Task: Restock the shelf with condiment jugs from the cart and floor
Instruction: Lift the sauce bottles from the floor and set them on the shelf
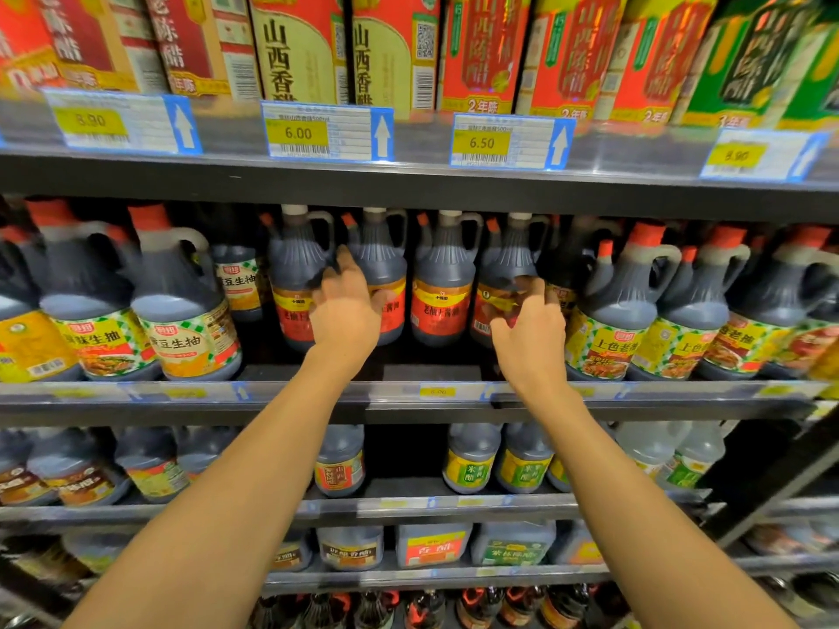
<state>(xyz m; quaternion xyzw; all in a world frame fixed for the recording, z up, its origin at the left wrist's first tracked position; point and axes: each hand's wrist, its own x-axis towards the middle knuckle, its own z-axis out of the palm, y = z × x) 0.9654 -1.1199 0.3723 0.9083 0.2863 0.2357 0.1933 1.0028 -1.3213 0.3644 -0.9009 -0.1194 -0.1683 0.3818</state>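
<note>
Item: four dark plastic condiment jugs with red-and-yellow labels, cream caps and moulded loop handles, standing in a row on the middle black shelf (408,404). Your hands are on two of them: the second red-labelled jug (379,265) and the fourth red-labelled jug (508,274).

Handling: each looks full of dark liquid, so expect weight low in the body. The plastic walls are stiff but smooth, and the glossy labels likely slip under a flat palm. Best hold is probably the loop handle near the neck, or the ribbed shoulder; a push on the label would probably only slide the jug backward.

Left hand (347,311): reaching in with fingers spread and mostly straight, fingertips touching the shoulder of the second jug and the gap beside the first red-labelled jug (295,274). Your grip here is not closed round anything; it presses and steadies.

Right hand (529,331): fingers curled over the label of the fourth jug, thumb out to the left. Motion blur hides whether the grip truly wraps the jug or only rests on it; that cannot be told.

Arms: both forearms extended upward and forward, roughly parallel, wrists level with the shelf edge.

Neighbours: the third red-labelled jug (442,274) untouched between your hands; larger orange-capped jugs with green-checked labels (181,301) to the left; similar yellow-labelled jugs (622,306) to the right.
</note>
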